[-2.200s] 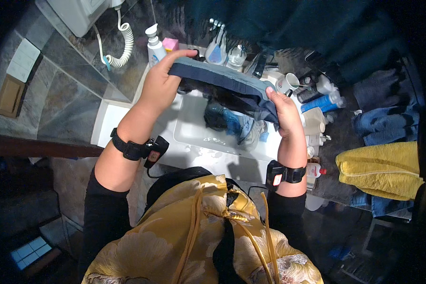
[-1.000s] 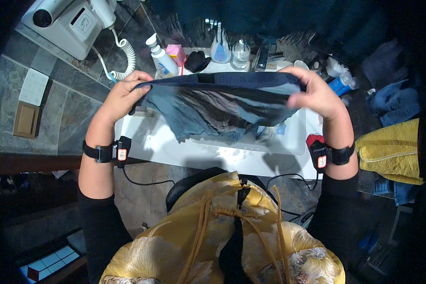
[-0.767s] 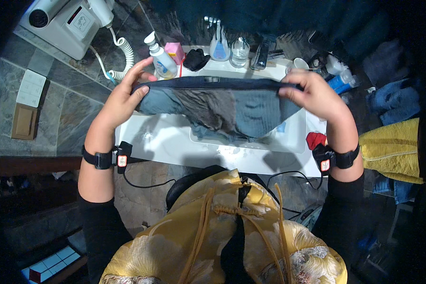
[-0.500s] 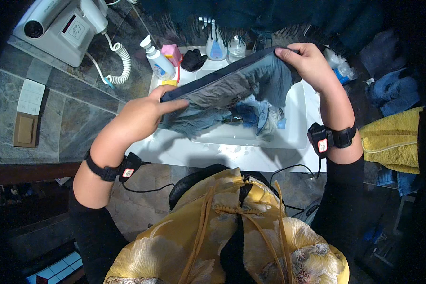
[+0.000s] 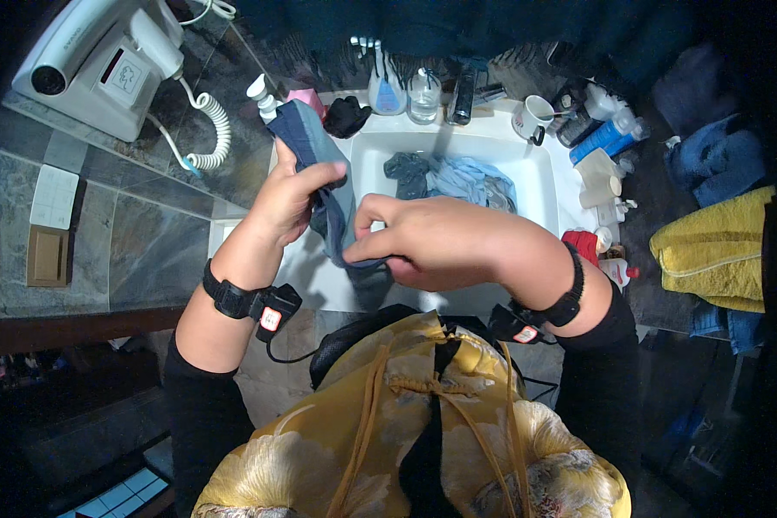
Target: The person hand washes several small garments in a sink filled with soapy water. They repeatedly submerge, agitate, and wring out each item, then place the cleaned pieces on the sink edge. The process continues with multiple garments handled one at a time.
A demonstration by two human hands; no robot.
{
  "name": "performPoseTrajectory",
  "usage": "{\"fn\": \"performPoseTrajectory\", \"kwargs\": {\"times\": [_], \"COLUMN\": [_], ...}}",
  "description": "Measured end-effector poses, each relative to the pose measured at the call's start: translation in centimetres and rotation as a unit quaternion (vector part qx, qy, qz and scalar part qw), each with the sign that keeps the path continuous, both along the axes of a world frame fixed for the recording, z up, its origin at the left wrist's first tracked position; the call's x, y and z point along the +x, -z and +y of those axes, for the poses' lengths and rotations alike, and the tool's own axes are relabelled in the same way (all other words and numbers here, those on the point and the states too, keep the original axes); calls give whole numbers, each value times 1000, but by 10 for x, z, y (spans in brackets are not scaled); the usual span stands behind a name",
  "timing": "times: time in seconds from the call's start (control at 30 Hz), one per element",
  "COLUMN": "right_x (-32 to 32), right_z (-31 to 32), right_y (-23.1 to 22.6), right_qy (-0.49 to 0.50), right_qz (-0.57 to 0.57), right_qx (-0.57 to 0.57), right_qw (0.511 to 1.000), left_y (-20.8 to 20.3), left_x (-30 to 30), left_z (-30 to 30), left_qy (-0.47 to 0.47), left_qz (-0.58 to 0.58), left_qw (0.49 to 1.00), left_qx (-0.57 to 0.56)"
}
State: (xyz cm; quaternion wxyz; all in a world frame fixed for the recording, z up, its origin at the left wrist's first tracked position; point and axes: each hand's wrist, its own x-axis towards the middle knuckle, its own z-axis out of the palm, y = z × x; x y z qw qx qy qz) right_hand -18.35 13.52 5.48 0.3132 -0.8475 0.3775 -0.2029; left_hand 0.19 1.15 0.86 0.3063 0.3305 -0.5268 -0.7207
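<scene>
A blue-grey garment with a dark band, apparently wet, hangs folded over the left front of the white sink. My left hand grips its upper part, with the thumb laid over the cloth. Lower down, my right hand pinches the garment's bottom end between thumb and fingers. Inside the basin lie a dark grey cloth and a bunched light-blue cloth. My right forearm covers the basin's front part.
Along the back rim stand a pump bottle, a black bundle, a spray bottle, a clear bottle and a white mug. Blue bottles crowd the right side. A hair dryer hangs left; a yellow towel hangs right.
The garment was stretched wide between both hands above the sink. Now it is gathered at the left, my right hand has come down and left, and the basin's cloths show more fully.
</scene>
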Motion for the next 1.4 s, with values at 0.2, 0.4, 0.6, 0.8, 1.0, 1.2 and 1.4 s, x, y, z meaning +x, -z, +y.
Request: {"fn": "performPoseTrajectory", "kwargs": {"times": [0.2,0.4,0.6,0.8,1.0,1.2,1.4], "right_x": [-14,2,-34,10,-6,-24,19], "right_z": [-47,-59,-72,-65,-55,-35,-54], "right_y": [5,30,64,139,193,212,197], "right_qy": [142,241,254,129,176,81,0], "right_qz": [-129,-121,-305,-487,-480,-521,-567], "right_qx": [-130,-104,-20,395,614,619,651], "right_qw": [973,957,917,768,602,582,504], "left_y": [-11,-10,-16,-21,-11,20,60], "left_x": [10,2,6,11,51,85,61], "left_z": [3,17,19,9,-30,-53,-19], "left_qy": [127,227,123,142,77,6,138], "left_qz": [37,-73,30,85,100,-48,-305], "left_qw": [986,967,979,971,978,992,921], "left_qx": [102,-92,163,170,168,114,-200]}}
